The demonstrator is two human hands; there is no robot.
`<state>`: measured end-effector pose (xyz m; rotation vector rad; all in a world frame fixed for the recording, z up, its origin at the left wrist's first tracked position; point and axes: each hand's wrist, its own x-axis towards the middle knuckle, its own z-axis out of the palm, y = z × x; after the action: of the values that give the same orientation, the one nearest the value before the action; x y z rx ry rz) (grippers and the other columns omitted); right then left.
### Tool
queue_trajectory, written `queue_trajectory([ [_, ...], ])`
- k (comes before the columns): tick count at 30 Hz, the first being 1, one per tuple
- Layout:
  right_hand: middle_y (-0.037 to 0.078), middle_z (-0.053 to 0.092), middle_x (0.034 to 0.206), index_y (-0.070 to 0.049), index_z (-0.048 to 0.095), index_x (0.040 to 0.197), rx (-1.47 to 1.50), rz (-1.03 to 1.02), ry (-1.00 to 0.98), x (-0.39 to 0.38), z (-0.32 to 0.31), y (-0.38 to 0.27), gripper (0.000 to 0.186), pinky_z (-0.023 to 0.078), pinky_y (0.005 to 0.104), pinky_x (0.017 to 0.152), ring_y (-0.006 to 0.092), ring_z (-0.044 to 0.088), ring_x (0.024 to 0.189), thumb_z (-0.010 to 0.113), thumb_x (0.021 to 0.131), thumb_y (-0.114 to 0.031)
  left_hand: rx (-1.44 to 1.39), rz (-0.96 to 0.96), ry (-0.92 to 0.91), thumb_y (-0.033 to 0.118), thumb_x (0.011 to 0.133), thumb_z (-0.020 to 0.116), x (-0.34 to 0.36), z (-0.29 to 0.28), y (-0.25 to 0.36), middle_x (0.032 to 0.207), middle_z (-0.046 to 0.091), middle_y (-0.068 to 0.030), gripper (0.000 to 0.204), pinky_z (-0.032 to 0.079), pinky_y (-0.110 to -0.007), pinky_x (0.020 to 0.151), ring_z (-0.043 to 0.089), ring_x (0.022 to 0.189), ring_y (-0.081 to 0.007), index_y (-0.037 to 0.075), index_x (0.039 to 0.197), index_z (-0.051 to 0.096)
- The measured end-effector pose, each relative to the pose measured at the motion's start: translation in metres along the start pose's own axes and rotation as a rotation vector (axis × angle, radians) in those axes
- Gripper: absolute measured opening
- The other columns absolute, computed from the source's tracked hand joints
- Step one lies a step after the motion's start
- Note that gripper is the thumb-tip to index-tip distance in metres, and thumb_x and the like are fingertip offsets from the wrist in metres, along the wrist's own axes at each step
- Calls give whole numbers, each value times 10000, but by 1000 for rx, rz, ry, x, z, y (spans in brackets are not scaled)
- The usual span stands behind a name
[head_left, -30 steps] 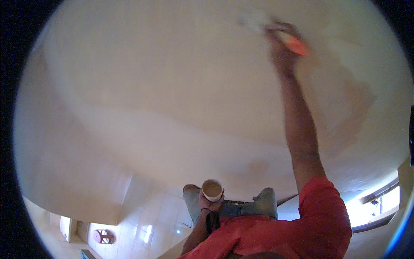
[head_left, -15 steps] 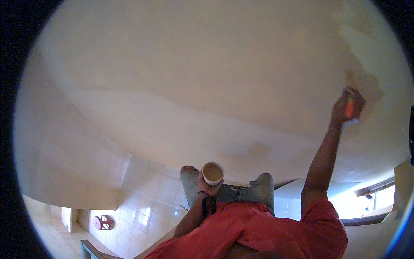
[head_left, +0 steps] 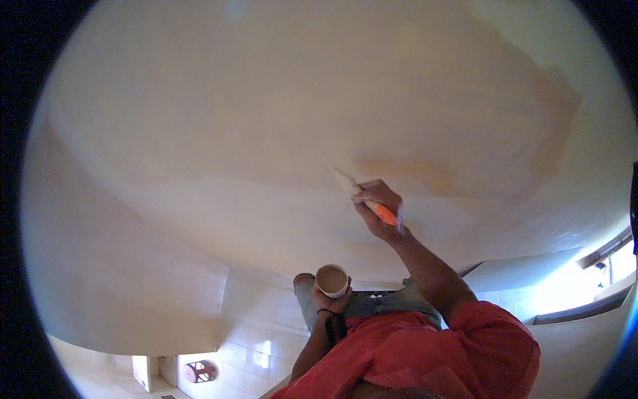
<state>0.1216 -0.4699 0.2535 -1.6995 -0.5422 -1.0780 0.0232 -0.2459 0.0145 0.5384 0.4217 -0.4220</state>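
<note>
My right hand [head_left: 379, 209] is closed around a paintbrush [head_left: 385, 214] with an orange handle end. The brush slants up and to the left, and its pale tip is on the beige wall [head_left: 266, 100] or very close to it. Wet-looking darker patches spread over the wall to the right of the brush. Low in the middle, my left hand [head_left: 332, 302] grips a white tub [head_left: 332, 281] from below and the side. Brownish beige paint shows inside the tub, which is held level near my lap.
At lower left a maroon and white stool [head_left: 200, 372] stands on the glossy tiled floor [head_left: 249, 349]. A curved wall section [head_left: 133, 286] borders that floor. To the right is a bright window [head_left: 585, 286] with a dark sill. My jeans-clad knees are close to the wall's lower edge.
My right hand has swept the brush from the far right of the wall down and left to the middle. My left hand still holds the tub. The whole view has shifted slightly.
</note>
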Motion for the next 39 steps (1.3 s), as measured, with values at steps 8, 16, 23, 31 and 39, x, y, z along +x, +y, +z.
queue_trajectory([
  [8, 89, 687, 872, -53, 670, 821, -84, 354, 250, -55, -66, 25, 142, 517, 333, 777, 198, 658, 850, 771, 748, 15, -39, -145, 15, 579, 850, 488, 8, -2, 6, 1215, 617, -81, 553, 514, -516, 772, 593, 1081, -410, 209, 1248, 589],
  [16, 78, 710, 915, -80, 706, 864, -101, -205, 316, 148, -70, -46, 128, 528, 306, 787, 181, 667, 873, 795, 772, -67, -103, -180, -36, 583, 855, 477, 3, 3, 10, 1238, 600, -93, 555, 514, -517, 795, 592, 1085, -406, 204, 1244, 590],
  [23, 32, 684, 932, -105, 764, 871, -195, -299, 315, 257, -90, -39, 104, 511, 292, 829, 148, 646, 911, 742, 779, -61, -27, -94, -9, 567, 850, 488, -4, 10, 7, 1222, 612, -85, 535, 507, -513, 792, 590, 1094, -393, 211, 1235, 596],
  [31, 34, 688, 907, -72, 735, 867, -571, -413, 520, 220, -201, -49, 151, 529, 318, 774, 188, 659, 873, 763, 736, -4, -151, -176, 50, 562, 847, 492, 1, 9, 6, 1195, 629, -81, 533, 514, -508, 773, 602, 1072, -388, 203, 1226, 602],
  [39, 58, 690, 906, -149, 702, 946, -1297, -496, 446, 225, -176, -72, 299, 518, 372, 779, 279, 637, 868, 771, 676, -42, -171, -204, 0, 528, 856, 498, -7, 20, 11, 1141, 652, -113, 504, 533, -503, 829, 612, 1046, -360, 157, 1180, 605],
])
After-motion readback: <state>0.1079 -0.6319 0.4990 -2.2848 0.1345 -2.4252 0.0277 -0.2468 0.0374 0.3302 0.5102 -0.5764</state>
